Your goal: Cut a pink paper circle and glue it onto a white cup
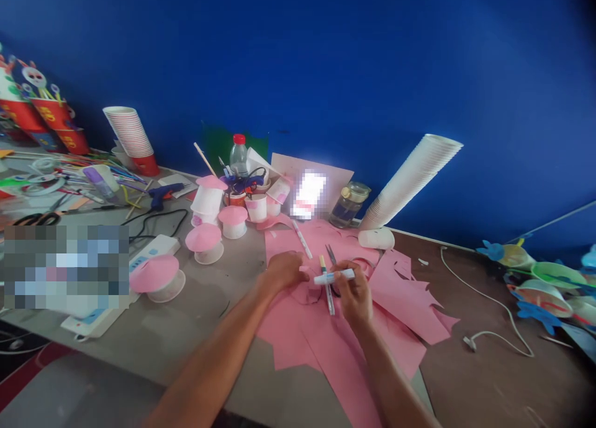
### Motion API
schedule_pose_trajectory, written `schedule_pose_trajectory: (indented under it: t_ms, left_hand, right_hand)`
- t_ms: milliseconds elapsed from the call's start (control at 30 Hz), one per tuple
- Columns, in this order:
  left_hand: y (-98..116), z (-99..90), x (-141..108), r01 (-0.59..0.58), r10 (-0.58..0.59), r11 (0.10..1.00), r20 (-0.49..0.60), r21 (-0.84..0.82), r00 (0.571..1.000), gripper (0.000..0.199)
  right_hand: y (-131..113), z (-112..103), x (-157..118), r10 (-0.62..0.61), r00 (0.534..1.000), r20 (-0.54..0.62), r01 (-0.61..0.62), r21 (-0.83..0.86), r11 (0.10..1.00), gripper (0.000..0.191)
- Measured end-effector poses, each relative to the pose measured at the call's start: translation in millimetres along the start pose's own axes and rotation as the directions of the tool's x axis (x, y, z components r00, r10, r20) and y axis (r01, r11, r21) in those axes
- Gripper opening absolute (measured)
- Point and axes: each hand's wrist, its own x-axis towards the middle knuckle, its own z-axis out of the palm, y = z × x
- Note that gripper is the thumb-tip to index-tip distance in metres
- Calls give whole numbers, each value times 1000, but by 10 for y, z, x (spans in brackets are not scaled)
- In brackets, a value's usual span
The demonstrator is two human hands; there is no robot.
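Right hand [354, 291] pinched firmly around white-and-blue marker [334, 276], held over pink paper [298, 328]; scissors [330, 254] just far of it. Left hand [284, 271] curled on paper, grip unclear.

Bare grey surface [228, 291] lies between the left hand [283, 271] and the pink-topped cups [205, 241]. Past the right hand [354, 294], brown surface [470, 378] runs to a white cord [493, 310]. A bottle [239, 158], small cups [256, 207] and a jar [349, 205] crowd the back edge.
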Motion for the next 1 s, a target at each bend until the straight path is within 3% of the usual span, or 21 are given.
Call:
schedule_pose_trajectory:
  t_ms: [100,167,267,333,400,467,533,733,1000]
  left_hand:
    - [2,-1,7,5,-5,1000,3,-6,1000,22]
    - [-6,8,10,4,-4,1000,1,-10,1000,21]
    - [-25,24,8,-7,7,1000,-11,-20,1000,22]
    - [-36,33,10,-12,11,999,-18,-31,1000,21]
    - [-50,43,20,-15,14,999,-20,-42,1000,20]
    - [-72,59,37,-13,12,998,-23,-55,1000,17]
    - [-106,79,53,-10,8,997,-28,-77,1000,13]
    - [-243,97,79,-33,20,976,-60,-217,998,11]
    - [-297,4,116,-193,155,860,-119,-473,981,20]
  right_hand:
    - [62,65,-2,-136,981,136,165,-239,957,9]
    - [70,94,-22,-183,958,221,248,-313,917,7]
    - [30,85,-66,-126,945,300,215,-285,934,5]
    - [-4,48,-79,-46,955,292,101,-177,979,4]
    - [-19,-8,-59,48,986,163,-53,26,998,9]
    - [-8,-74,-6,158,987,-31,-141,301,943,15]
    - [26,-136,58,252,962,-102,-163,525,835,18]
    - [146,-228,156,389,917,-89,-182,775,605,19]
    - [210,-308,166,480,869,121,-310,889,337,17]
